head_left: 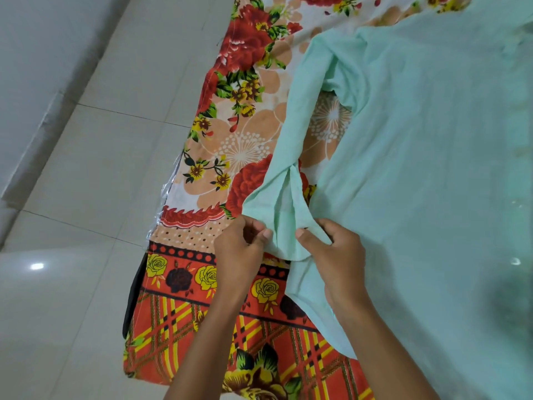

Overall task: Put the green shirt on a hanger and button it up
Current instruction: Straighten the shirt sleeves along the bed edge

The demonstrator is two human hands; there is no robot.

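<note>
the green shirt (427, 157) is thin, soft pale mint cloth, spread in loose folds over the right half of the view, from about 12 o'clock round to 5 o'clock. it lies on a floral bedsheet (245, 82) printed with red roses, yellow flowers and an orange plaid border, which drapes over its edge toward glossy white floor tiles (86, 168) at 9 o'clock. near centre, the left hand (239, 249) pinches the sleeve cuff (277, 215) between curled fingers and thumb; the right hand (334, 255) grips the same cuff's other side, fingers curled into the cloth.
</note>
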